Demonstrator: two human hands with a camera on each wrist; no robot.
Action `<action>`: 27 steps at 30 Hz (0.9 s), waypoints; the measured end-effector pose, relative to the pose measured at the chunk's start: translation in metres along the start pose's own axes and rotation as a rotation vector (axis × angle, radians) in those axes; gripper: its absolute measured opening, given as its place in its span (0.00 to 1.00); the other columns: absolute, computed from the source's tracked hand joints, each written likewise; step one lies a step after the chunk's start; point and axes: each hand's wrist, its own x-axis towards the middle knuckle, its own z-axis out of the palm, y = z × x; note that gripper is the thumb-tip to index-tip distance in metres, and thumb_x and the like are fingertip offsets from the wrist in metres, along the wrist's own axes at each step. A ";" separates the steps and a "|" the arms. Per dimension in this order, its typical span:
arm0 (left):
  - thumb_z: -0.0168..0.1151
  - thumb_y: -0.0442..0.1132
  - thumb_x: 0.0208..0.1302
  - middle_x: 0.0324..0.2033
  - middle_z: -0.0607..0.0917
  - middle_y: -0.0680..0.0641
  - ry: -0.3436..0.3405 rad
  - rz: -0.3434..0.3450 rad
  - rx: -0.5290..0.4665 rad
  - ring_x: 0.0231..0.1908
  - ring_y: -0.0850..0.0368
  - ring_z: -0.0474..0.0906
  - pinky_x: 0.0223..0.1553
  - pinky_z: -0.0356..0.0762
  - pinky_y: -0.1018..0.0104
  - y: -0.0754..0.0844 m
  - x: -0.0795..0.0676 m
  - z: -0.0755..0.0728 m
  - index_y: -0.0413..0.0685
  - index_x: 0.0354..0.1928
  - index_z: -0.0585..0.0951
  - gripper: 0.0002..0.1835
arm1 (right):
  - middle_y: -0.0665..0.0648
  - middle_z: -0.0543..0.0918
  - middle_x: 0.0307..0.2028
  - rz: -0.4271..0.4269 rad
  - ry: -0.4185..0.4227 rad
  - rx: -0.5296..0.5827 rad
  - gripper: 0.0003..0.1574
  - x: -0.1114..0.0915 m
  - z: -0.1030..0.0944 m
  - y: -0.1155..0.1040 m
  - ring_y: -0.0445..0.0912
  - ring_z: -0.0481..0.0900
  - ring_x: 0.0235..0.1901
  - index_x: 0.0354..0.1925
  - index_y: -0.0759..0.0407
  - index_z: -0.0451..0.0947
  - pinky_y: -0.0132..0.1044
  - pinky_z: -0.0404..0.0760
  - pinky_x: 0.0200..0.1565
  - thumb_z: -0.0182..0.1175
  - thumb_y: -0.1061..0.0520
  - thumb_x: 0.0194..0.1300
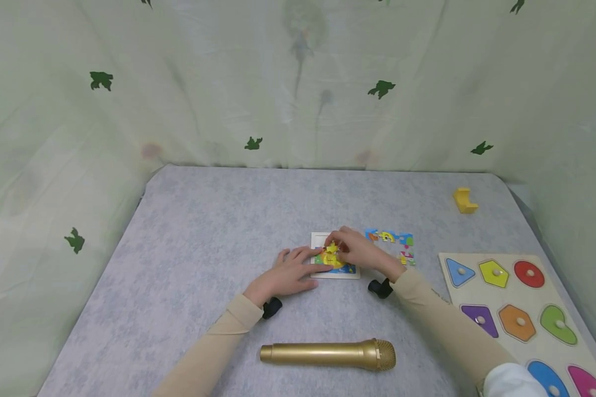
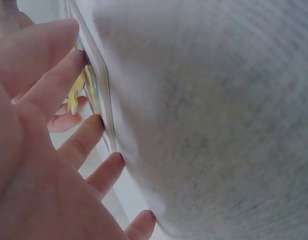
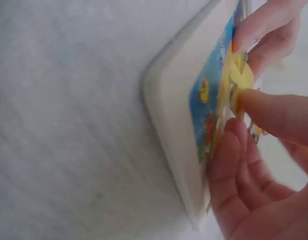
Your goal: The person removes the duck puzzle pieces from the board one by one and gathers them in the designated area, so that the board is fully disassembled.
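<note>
Blue and yellow leap out of the puzzle [image 3: 211,77], edged by a white frame [image 3: 176,90], its loose pieces [image 1: 406,239] splashed blue, green, yellow and pink! Solid gold on the microphone [image 1: 323,354], plain yellow on the block [image 1: 464,202]. And here's the pale board [image 1: 499,296], flashing shapes [image 1: 536,279] in blue, yellow, red, purple, orange, green and pink. Beige sleeves [image 1: 206,347], black wrist cameras [image 1: 380,289], mottled blue-grey tabletop [image 1: 203,220], pale green cloth [image 1: 228,66] dotted with dark green leaf motifs [image 1: 101,80]!
</note>
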 end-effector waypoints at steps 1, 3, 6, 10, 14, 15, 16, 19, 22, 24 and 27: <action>0.52 0.51 0.72 0.72 0.54 0.51 -0.002 0.000 -0.001 0.69 0.43 0.50 0.60 0.48 0.36 0.000 0.000 0.000 0.70 0.69 0.67 0.24 | 0.55 0.75 0.39 -0.009 0.008 0.027 0.17 0.000 0.000 0.001 0.46 0.73 0.35 0.49 0.57 0.76 0.40 0.74 0.40 0.57 0.69 0.63; 0.52 0.50 0.72 0.73 0.54 0.52 -0.002 0.000 -0.002 0.69 0.43 0.50 0.60 0.47 0.36 0.000 0.000 0.000 0.70 0.69 0.67 0.24 | 0.55 0.77 0.39 -0.012 0.020 0.082 0.16 -0.002 -0.001 0.003 0.47 0.74 0.36 0.49 0.57 0.76 0.42 0.74 0.41 0.55 0.69 0.65; 0.52 0.50 0.72 0.73 0.53 0.53 -0.004 -0.001 -0.010 0.69 0.44 0.49 0.60 0.46 0.35 0.000 0.000 0.000 0.70 0.69 0.67 0.24 | 0.53 0.77 0.37 0.016 0.044 0.135 0.15 -0.004 -0.005 0.008 0.47 0.73 0.35 0.48 0.56 0.76 0.42 0.73 0.40 0.55 0.68 0.65; 0.52 0.49 0.72 0.73 0.53 0.53 -0.011 -0.012 -0.015 0.69 0.43 0.49 0.61 0.45 0.35 0.002 0.000 0.000 0.70 0.69 0.67 0.24 | 0.54 0.77 0.36 0.039 0.104 0.180 0.12 -0.014 -0.017 0.016 0.48 0.72 0.34 0.46 0.58 0.77 0.41 0.72 0.38 0.57 0.67 0.64; 0.53 0.49 0.71 0.73 0.54 0.53 -0.012 -0.015 -0.008 0.69 0.43 0.49 0.61 0.46 0.36 0.003 0.000 0.000 0.69 0.69 0.68 0.24 | 0.57 0.77 0.35 0.054 0.165 0.212 0.09 -0.033 -0.031 0.031 0.49 0.70 0.33 0.44 0.64 0.78 0.38 0.71 0.35 0.57 0.68 0.65; 0.53 0.49 0.71 0.73 0.54 0.53 -0.012 -0.015 -0.008 0.69 0.43 0.49 0.61 0.46 0.36 0.003 0.000 0.000 0.69 0.69 0.68 0.24 | 0.59 0.78 0.35 0.067 0.171 0.213 0.08 -0.038 -0.034 0.035 0.49 0.71 0.32 0.44 0.66 0.78 0.37 0.71 0.35 0.57 0.68 0.65; 0.53 0.49 0.71 0.73 0.54 0.53 -0.011 -0.013 -0.006 0.69 0.43 0.49 0.61 0.46 0.36 0.003 0.000 0.000 0.69 0.69 0.68 0.24 | 0.61 0.78 0.36 0.082 0.175 0.223 0.08 -0.044 -0.037 0.039 0.50 0.71 0.33 0.44 0.68 0.78 0.37 0.72 0.34 0.56 0.69 0.66; 0.53 0.49 0.71 0.73 0.54 0.52 -0.009 -0.009 -0.009 0.69 0.44 0.49 0.61 0.45 0.36 0.002 -0.001 0.001 0.69 0.68 0.68 0.24 | 0.65 0.78 0.38 0.140 0.180 0.226 0.09 -0.061 -0.046 0.050 0.54 0.73 0.31 0.44 0.72 0.76 0.39 0.74 0.31 0.55 0.70 0.66; 0.52 0.49 0.72 0.73 0.54 0.52 -0.002 -0.003 -0.015 0.69 0.44 0.49 0.61 0.45 0.36 0.001 -0.001 0.002 0.69 0.68 0.68 0.24 | 0.63 0.78 0.37 0.179 0.175 0.211 0.09 -0.074 -0.053 0.058 0.53 0.73 0.30 0.44 0.72 0.76 0.38 0.75 0.31 0.55 0.70 0.66; 0.52 0.49 0.72 0.73 0.54 0.52 0.003 0.000 -0.016 0.69 0.44 0.49 0.61 0.45 0.36 0.001 -0.001 0.002 0.69 0.68 0.68 0.24 | 0.60 0.77 0.35 0.200 0.172 0.195 0.08 -0.079 -0.056 0.062 0.50 0.73 0.31 0.43 0.69 0.77 0.37 0.75 0.32 0.57 0.69 0.65; 0.52 0.49 0.72 0.73 0.54 0.52 0.009 0.004 -0.020 0.69 0.44 0.49 0.61 0.45 0.36 0.001 -0.001 0.003 0.69 0.68 0.68 0.24 | 0.57 0.77 0.35 0.208 0.170 0.187 0.08 -0.083 -0.057 0.065 0.49 0.73 0.33 0.42 0.67 0.77 0.36 0.75 0.36 0.59 0.69 0.63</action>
